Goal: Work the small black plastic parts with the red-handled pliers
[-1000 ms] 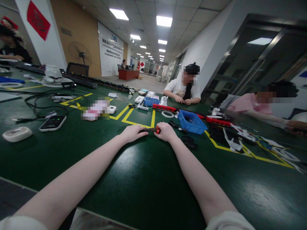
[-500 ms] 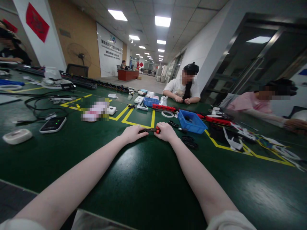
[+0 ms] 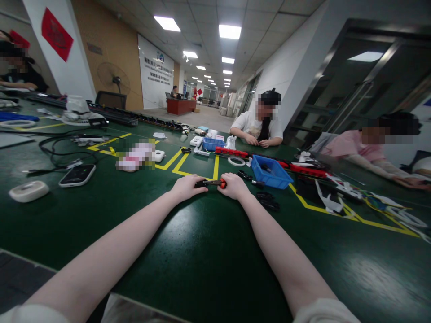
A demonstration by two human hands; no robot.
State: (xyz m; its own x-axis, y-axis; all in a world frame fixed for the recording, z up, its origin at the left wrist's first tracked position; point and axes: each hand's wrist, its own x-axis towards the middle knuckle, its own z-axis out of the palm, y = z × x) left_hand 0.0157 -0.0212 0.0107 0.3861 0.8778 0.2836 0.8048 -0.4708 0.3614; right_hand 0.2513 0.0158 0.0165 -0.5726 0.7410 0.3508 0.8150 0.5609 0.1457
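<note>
Both of my arms stretch forward over a dark green table [image 3: 202, 251]. My left hand [image 3: 186, 187] is closed with its fingertips on the black end of a small black and red part [image 3: 210, 182]. My right hand [image 3: 233, 185] is closed round the red end of that same part. The part lies level between the two hands, just above the table top. What the fingers cover underneath is hidden.
A blue bin [image 3: 271, 172] and black pieces [image 3: 267, 201] lie right of my hands. A phone [image 3: 77, 175], a white tape roll [image 3: 28, 190] and cables [image 3: 63, 148] sit at the left. Two people sit across the table, a third at far left. Yellow tape lines [image 3: 188, 172] cross the top.
Both hands stay on the black and red part in the same place. The view has shifted slightly; the person at the right has moved an arm.
</note>
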